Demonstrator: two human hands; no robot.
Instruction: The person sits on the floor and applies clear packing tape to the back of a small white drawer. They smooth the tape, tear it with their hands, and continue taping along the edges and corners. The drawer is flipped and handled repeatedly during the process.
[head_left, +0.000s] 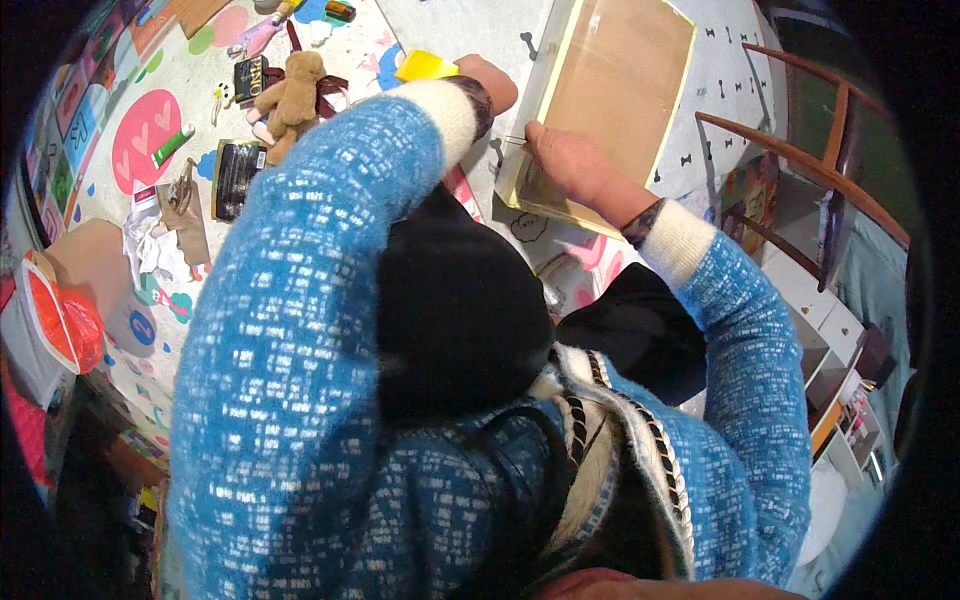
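My left hand (491, 84) is beyond the white cuff, its fingers bent and mostly out of sight, so what it holds cannot be told. A yellow block-like thing (426, 67) lies just left of its wrist. Lower and to the right, my right hand (562, 159) pinches a thin, pointed thing (514, 140), perhaps a wire or a slim tool. That hand is over the left edge of a flat rectangular panel (615, 90), brown inside with a pale yellow border and clear plastic along its side.
On the patterned mat at left lie a brown plush toy (298, 94), a black box (250, 79), a black plastic pack (240, 180), a green tube (172, 146) and crumpled white paper (161, 244). An orange-red bag (67, 326) stands far left. Wooden furniture bars (795, 154) rise at right.
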